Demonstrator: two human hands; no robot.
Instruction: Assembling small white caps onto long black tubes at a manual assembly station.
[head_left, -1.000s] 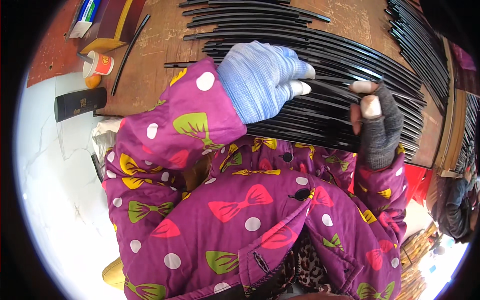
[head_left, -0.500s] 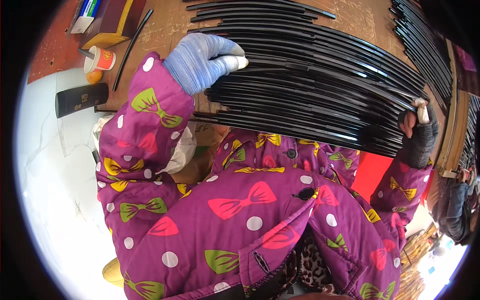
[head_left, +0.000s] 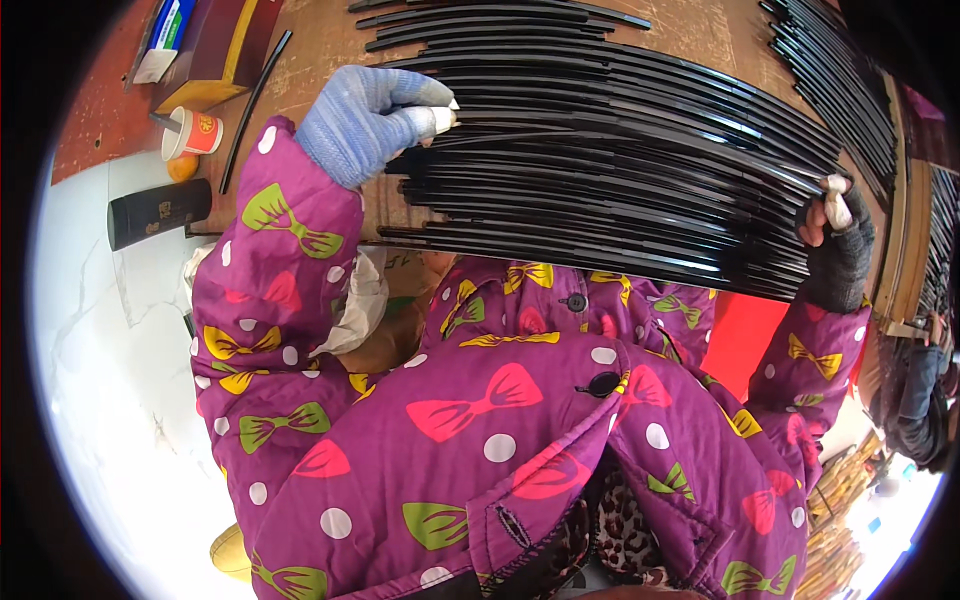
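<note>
My left hand, in a light blue knit glove with white fingertips, has thumb and forefinger closed at the left end of a thin black strip. My right hand, in a dark fingerless glove with white wrapping on a finger, closes round the right end of a strip. A long glossy black strip slants between the hands, above the others. Under it spreads a broad layer of similar black strips, lying side by side with uneven left ends. Whether both hands grip the very same strip is hard to make out.
More black strips lie at the far right, beside a wooden edge. On the left stand a paper cup, an orange round thing, a black cylinder and a dark red box. A single strip lies apart.
My left hand has shifted a little left along the strips, its fingers still closed. My right hand stays at the right end. The whole view has shifted slightly.
</note>
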